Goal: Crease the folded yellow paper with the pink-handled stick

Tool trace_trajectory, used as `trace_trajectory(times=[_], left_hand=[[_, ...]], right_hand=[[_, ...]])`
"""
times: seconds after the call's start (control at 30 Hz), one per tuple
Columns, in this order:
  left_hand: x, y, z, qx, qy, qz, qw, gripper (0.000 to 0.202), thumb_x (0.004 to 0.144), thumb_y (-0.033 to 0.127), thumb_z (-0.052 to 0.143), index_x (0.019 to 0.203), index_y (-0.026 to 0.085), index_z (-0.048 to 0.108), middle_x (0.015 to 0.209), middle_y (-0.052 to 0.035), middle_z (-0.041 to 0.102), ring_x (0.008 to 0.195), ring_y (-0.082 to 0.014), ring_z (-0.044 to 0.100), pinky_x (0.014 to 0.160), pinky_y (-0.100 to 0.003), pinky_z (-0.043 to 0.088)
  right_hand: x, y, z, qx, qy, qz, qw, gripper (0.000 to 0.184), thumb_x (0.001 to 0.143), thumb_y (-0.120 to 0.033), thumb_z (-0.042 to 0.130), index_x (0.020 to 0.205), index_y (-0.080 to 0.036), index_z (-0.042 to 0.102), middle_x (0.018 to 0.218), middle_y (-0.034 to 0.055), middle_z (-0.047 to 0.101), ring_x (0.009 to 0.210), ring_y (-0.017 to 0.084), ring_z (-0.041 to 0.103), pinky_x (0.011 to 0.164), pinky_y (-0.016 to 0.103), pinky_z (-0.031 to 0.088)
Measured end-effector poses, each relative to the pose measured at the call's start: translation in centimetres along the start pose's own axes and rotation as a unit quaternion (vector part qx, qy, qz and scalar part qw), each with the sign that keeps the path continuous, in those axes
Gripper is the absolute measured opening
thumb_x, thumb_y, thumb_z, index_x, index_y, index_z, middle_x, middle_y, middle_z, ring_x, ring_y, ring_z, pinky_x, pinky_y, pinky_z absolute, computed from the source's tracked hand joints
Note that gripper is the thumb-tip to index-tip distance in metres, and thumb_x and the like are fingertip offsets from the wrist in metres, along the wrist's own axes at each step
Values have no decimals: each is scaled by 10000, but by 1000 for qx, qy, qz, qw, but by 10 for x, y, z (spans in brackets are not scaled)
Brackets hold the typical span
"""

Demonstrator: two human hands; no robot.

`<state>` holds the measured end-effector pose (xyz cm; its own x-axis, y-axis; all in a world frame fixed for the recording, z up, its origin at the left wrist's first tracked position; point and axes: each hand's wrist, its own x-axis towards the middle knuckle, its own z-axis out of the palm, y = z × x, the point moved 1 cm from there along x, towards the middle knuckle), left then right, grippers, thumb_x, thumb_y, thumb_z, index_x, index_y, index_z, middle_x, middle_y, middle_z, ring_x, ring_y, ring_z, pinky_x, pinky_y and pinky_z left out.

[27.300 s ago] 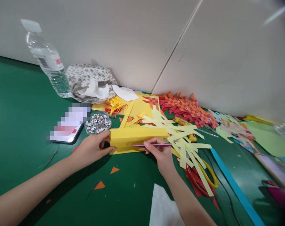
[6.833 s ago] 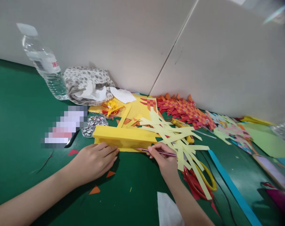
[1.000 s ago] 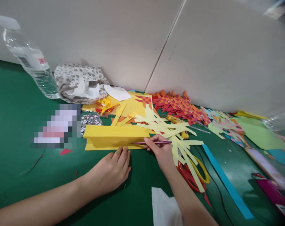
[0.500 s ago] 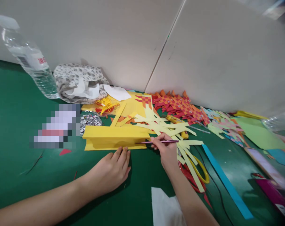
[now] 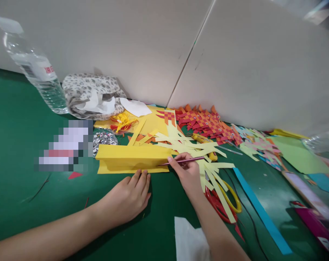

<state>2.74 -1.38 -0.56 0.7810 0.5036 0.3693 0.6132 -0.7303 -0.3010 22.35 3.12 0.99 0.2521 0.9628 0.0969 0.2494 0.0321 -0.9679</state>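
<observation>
A folded sheet of yellow paper lies on the green table, its creases running lengthwise. My left hand rests with its fingertips flat on the paper's near edge and holds nothing. In my right hand is a thin purplish pencil, gripped by thumb and fingers. Its tip points left and meets the paper near the right end, just under the fold; I see no clear mark there. Pale yellow paper strips lie in a loose heap just beyond and right of that hand.
Red-handled scissors lie beside my right forearm, near a yellow ring and a blue strip. Farther back are woven red-orange paper fish, a bag of googly eyes, a cloth pouch and a water bottle.
My right hand has shifted slightly left, and the pencil's back end has tilted up a little. My left hand and the yellow paper have stayed in place.
</observation>
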Motion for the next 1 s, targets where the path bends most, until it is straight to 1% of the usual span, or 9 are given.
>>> trace_trajectory(times=[0.07,0.17,0.23,0.33,0.4,0.47,0.6,0.73,1.0], left_hand=[[0,0,0,1,2,-1,1000,387,950,246,403,1147,23,650,1137,-198,675,998,-310,667,712,-350,552],[0,0,0,2,0,0,1000,384,946,241,412,1150,16,646,1137,-201,674,1001,-316,666,708,-352,551],[0,-1,0,-1,1,0,1000,384,944,246,420,1149,14,646,1134,-200,676,997,-315,667,714,-354,549],[0,-1,1,-2,0,-1,1000,386,943,255,424,1154,19,645,1139,-196,675,989,-310,670,719,-354,546],[1,-1,1,0,-2,-2,1000,385,942,257,426,1155,24,646,1146,-196,671,990,-309,670,721,-352,545],[1,-2,1,1,-4,-2,1000,381,940,256,428,1147,26,651,1143,-197,672,990,-306,671,720,-348,545],[1,-2,-1,4,0,0,1000,380,943,257,421,1135,30,657,1131,-192,679,982,-299,675,716,-341,546],[1,-1,-1,8,5,-2,1000,380,944,257,416,1130,35,662,1132,-189,679,987,-296,672,723,-340,545],[1,-1,0,8,4,0,1000,387,946,253,405,1134,30,659,1129,-192,679,981,-300,673,722,-344,549]], right_hand=[[0,1,2,-5,-8,10,1000,301,698,-421,754,724,-199,553,586,-41,539,496,106,465,474,229,371],[1,5,0,1,-6,31,1000,321,711,-443,745,743,-201,537,579,-35,566,508,115,496,491,234,392],[3,8,-5,6,21,33,999,329,710,-445,748,733,-205,525,565,-34,581,518,123,519,504,236,407],[4,10,-11,17,72,30,997,326,703,-434,759,721,-215,518,534,-50,570,495,121,518,477,227,396],[3,9,-12,29,84,29,996,323,698,-429,765,713,-220,519,528,-49,578,485,126,531,462,228,400],[1,7,-9,31,69,22,997,324,694,-425,770,690,-217,523,538,-34,600,486,135,554,470,238,425],[-3,4,-4,5,15,6,1000,331,684,-408,782,626,-206,527,526,-16,612,472,134,557,487,249,449],[-2,5,-2,4,4,8,1000,334,678,-427,784,625,-211,534,518,-12,616,460,143,560,470,259,449],[-1,5,-1,22,-16,11,1000,332,665,-428,795,624,-210,548,500,-13,622,482,160,589,513,277,471]])
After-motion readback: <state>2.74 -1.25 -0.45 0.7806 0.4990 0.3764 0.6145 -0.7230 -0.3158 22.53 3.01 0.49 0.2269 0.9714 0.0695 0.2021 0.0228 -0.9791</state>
